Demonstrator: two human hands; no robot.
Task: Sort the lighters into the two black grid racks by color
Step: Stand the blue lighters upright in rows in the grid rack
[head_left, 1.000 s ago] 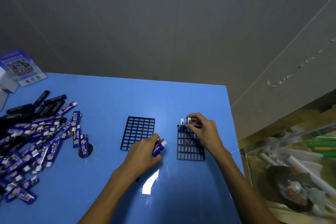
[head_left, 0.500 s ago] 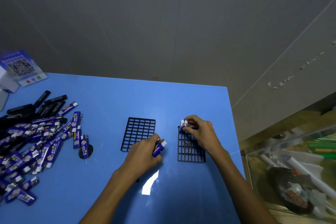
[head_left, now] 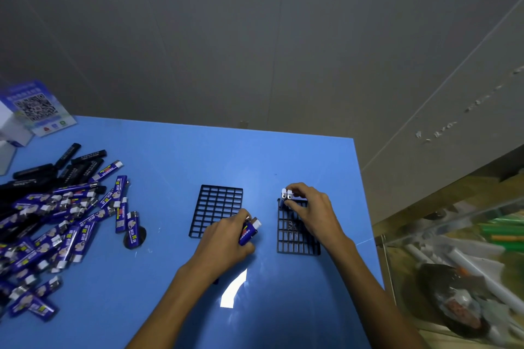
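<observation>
Blue desk (head_left: 184,156), one item in progress. Right hand (head_left: 314,212): grip pinched on two blue lighters (head_left: 287,196) standing upright at the far-left corner of the right grid rack (head_left: 297,238), near the desk's right edge. Left hand (head_left: 226,241): grip curled round one spare blue lighter (head_left: 249,231), over the near-right corner of the left grid rack (head_left: 217,207), which holds nothing. Loose pile (head_left: 56,215), blue and black mixed, at the desk's left edge. Risk: the light rack may slide or tip under downward pressure; a lighter may wedge askew on a cell wall.
</observation>
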